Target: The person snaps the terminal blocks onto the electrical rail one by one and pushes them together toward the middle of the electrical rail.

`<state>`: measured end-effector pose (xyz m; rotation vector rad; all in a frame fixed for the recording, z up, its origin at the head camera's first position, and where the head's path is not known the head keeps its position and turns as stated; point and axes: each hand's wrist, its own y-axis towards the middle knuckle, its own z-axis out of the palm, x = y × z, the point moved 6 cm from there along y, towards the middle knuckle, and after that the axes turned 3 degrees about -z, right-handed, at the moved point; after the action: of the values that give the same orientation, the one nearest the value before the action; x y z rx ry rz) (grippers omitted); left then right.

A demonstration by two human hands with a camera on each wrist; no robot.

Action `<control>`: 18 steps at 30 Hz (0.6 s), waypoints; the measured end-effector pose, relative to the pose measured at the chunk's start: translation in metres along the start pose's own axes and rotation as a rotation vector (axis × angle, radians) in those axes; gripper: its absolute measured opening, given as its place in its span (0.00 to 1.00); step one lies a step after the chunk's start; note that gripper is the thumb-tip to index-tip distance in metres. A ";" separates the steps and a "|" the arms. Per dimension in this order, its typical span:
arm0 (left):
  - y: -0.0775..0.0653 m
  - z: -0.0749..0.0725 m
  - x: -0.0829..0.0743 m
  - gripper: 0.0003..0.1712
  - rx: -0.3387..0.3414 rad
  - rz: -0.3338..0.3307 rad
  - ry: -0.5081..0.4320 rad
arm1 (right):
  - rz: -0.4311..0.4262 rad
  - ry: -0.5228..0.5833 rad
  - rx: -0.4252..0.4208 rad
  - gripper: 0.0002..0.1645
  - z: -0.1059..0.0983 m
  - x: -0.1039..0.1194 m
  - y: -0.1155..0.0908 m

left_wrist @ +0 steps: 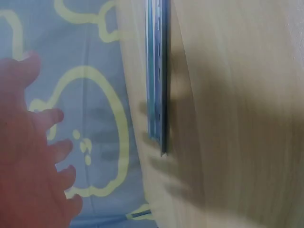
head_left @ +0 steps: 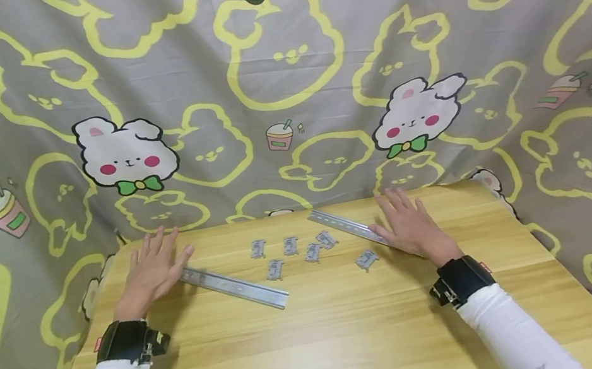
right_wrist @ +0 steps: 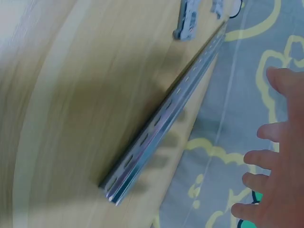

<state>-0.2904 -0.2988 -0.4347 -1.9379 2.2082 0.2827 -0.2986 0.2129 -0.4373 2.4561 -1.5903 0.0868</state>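
My left hand (head_left: 152,271), fingers spread, hovers over the far left of the table beside a slotted metal rail (head_left: 237,288). In the left wrist view that rail (left_wrist: 158,71) lies flat, apart from the left hand (left_wrist: 33,156). On the far right, my right hand (head_left: 410,225) is spread with nothing in it, overlapping a second slotted metal rail (head_left: 345,225) in the head view. The right wrist view shows this rail (right_wrist: 166,114) on the wood, with the right hand (right_wrist: 280,161) away from it. Several small grey plastic clip-like blocks (head_left: 274,269) lie between the rails.
The wooden table (head_left: 321,353) ends at a grey curtain (head_left: 321,161) with yellow outlines and cartoon rabbits, which encloses the back and both sides. One grey block (head_left: 366,259) sits apart, close to the right rail.
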 end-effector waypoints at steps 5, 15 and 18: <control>0.002 0.004 0.001 0.44 0.002 0.029 -0.004 | -0.027 0.025 -0.028 0.44 -0.003 0.020 0.001; -0.003 0.022 0.008 0.45 -0.024 0.141 -0.057 | -0.100 0.126 -0.103 0.43 0.001 0.089 -0.002; -0.002 0.022 0.012 0.46 -0.050 0.164 -0.071 | -0.113 0.151 -0.073 0.42 0.008 0.115 -0.003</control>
<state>-0.2894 -0.3044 -0.4591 -1.7434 2.3383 0.4278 -0.2490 0.1099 -0.4262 2.4152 -1.3665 0.1878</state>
